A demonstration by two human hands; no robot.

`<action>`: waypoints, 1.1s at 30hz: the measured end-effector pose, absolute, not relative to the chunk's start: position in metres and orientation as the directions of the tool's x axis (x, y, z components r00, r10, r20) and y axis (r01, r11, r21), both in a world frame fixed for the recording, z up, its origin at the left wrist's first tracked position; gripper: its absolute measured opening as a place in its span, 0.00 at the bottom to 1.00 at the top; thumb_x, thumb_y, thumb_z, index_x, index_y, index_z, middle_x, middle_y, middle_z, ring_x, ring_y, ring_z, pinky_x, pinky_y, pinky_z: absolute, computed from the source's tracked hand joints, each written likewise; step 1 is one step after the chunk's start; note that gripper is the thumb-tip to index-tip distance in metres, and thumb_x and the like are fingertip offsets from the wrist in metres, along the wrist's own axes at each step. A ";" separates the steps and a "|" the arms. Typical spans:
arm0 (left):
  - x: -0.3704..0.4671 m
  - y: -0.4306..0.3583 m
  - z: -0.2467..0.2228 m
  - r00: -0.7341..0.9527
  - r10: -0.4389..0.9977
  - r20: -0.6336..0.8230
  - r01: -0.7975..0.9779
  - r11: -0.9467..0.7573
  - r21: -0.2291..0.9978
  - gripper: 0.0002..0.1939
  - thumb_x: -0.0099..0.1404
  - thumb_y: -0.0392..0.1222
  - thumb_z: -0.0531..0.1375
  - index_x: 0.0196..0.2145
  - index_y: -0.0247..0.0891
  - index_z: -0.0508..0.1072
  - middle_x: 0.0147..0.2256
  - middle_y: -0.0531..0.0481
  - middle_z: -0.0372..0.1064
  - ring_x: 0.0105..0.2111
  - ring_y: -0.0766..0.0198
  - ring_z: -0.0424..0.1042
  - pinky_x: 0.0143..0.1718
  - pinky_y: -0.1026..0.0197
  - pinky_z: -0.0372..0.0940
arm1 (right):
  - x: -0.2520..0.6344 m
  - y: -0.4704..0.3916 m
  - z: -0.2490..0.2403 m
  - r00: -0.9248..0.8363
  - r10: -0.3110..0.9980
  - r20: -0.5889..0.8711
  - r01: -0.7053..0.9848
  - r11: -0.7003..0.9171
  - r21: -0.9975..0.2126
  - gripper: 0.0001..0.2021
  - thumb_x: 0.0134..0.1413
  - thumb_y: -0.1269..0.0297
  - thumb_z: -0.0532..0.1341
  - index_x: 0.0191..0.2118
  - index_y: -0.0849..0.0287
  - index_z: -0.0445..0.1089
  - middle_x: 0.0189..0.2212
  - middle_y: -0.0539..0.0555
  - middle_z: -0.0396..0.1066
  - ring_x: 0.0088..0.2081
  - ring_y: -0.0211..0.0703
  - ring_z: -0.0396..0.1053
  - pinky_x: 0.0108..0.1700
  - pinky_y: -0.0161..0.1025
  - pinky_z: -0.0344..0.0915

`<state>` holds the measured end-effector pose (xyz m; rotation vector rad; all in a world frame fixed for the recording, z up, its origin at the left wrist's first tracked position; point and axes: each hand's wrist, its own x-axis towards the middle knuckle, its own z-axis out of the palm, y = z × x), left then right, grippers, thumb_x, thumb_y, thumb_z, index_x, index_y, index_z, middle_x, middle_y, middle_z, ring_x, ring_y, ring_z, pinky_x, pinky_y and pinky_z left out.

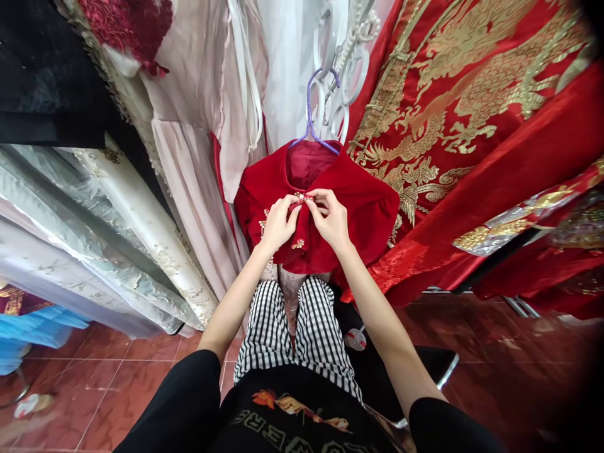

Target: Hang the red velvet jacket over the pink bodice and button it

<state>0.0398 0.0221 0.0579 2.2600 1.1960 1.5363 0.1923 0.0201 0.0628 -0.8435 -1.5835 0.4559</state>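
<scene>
A dark red velvet jacket (368, 201) hangs in front of me on a purple hanger (310, 123). At its collar front sits a small ornamented fastener (302, 197). My left hand (282, 221) pinches the fastener's left side, fingertips closed. From the right, my right hand (329, 217) pinches its other side, thumb and forefinger together. The fingertips of both hands nearly meet, and they partly cover the fastener, so I cannot tell whether it is done up. Lower on the jacket front is a gold floral ornament (298, 243).
The hanger hooks onto a chain of white rings (325, 38). Pale pink dresses (182, 170) hang at the left, and red garments with gold dragon embroidery (453, 94) at the right. A black stool seat (425, 365) stands low at my right, on a red tiled floor (104, 390).
</scene>
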 end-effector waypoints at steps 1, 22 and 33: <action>0.039 0.023 0.059 0.170 0.689 0.704 0.526 -0.668 0.527 0.04 0.70 0.39 0.55 0.42 0.42 0.68 0.44 0.45 0.75 0.48 0.55 0.74 0.52 0.53 0.66 | 0.192 0.021 0.063 -0.011 0.733 0.680 0.261 0.658 -0.706 0.12 0.61 0.52 0.60 0.45 0.53 0.69 0.44 0.53 0.75 0.44 0.43 0.75 0.45 0.41 0.76; 0.048 0.018 0.053 0.088 0.677 0.731 0.430 -0.687 0.585 0.16 0.68 0.36 0.55 0.53 0.44 0.61 0.51 0.45 0.72 0.49 0.60 0.75 0.53 0.56 0.68 | 0.189 0.023 0.060 0.056 0.741 0.669 0.205 0.647 -0.734 0.12 0.61 0.53 0.60 0.45 0.53 0.68 0.44 0.54 0.75 0.46 0.42 0.75 0.43 0.38 0.76; 0.043 0.016 0.055 0.102 0.710 0.697 0.467 -0.653 0.596 0.14 0.68 0.37 0.57 0.50 0.46 0.65 0.49 0.49 0.75 0.48 0.58 0.77 0.51 0.56 0.69 | 0.191 0.022 0.060 0.053 0.733 0.679 0.216 0.655 -0.724 0.13 0.61 0.51 0.60 0.45 0.53 0.68 0.44 0.54 0.76 0.45 0.42 0.75 0.42 0.37 0.75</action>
